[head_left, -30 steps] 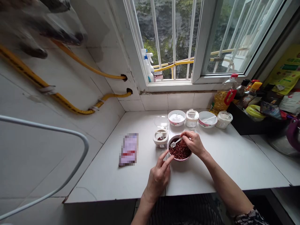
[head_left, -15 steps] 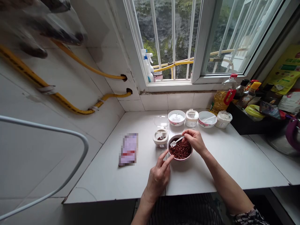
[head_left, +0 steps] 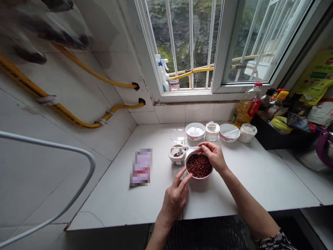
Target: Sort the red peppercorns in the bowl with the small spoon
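Observation:
A small bowl [head_left: 199, 178] full of dark red, dried peppercorn-like grains [head_left: 199, 166] stands on the counter. My left hand [head_left: 176, 196] steadies its near left rim with two outstretched fingers, the others curled under. Between thumb and fingers, my right hand [head_left: 213, 155] pinches a small white spoon [head_left: 191, 148] above the bowl's far side. The spoon's head reaches the rim of an open plastic spice jar [head_left: 177, 160], left of the bowl, with some dark grains inside. Whether the spoon's head is loaded is too small to tell.
Behind stand a bowl of white powder [head_left: 195, 133], a lidded jar [head_left: 212, 131], a bowl with a white spoon [head_left: 229, 135] and another jar [head_left: 248, 133]. An oil bottle [head_left: 246, 109] and a black box of bottles [head_left: 270, 133] are at right. A blurred purple packet [head_left: 141, 167] lies left.
My right hand has moved the spoon up and left, from over the grains to the spice jar's rim. My left hand stays at the bowl.

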A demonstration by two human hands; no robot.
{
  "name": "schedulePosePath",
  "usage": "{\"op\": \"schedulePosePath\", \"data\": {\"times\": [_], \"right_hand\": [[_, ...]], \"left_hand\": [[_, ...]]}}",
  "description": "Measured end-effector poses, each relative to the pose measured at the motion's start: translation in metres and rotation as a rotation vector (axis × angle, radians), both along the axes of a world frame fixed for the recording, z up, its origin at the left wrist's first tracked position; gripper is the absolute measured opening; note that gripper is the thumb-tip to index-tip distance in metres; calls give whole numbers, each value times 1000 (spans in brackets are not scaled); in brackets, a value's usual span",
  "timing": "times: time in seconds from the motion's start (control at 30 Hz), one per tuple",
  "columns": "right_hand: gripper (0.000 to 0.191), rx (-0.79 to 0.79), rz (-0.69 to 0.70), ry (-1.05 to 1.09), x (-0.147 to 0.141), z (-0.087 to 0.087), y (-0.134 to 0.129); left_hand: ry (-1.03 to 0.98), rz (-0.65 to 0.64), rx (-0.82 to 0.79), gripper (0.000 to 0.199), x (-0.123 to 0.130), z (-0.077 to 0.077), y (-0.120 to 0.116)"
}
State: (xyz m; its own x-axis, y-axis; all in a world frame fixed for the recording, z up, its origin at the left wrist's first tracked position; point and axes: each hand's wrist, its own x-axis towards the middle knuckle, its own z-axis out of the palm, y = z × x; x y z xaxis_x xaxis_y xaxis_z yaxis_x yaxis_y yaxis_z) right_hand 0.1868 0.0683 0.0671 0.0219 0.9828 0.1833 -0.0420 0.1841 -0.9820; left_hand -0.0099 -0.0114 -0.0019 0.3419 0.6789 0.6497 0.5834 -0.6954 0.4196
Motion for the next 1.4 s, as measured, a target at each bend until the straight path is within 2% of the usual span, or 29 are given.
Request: {"op": "schedulePosePath", "data": {"times": [0.1,0.27,0.33,0.53,0.67,0.87,0.93,1.1,1.23,1.33,1.4], "right_hand": [[23,146,-18,-135,-11,-1,-5],[23,551,0,-551,-17,-3,-8],[25,601,8,-586,-15,-1,-9],[19,407,-156,-516,5,10,-13],[20,352,-130,-596,16,10,-12],[20,370,-39,-683,7,3,-10],[20,323,-22,-634,6,2,-9],[17,91,-6,-400,10,3,-6],[13,-13,-10,-279,14,2,-4],[12,0,12,-269,15,3,-4],[14,101,16,-361,15,5,-5]], "left_hand": [[-2,-1,4,49,0,0,0],[-1,-9,-7,51,0,0,-1],[1,-9,-10,51,0,0,-1],[3,3,4,51,-1,-2,0],[8,1,1,50,-2,-3,0],[8,5,21,49,-1,0,0],[10,10,23,49,-1,1,0],[19,11,10,48,-1,3,-1],[12,14,23,46,-1,3,-1],[14,10,12,46,-1,2,-1],[14,8,8,46,-1,2,-1]]}}
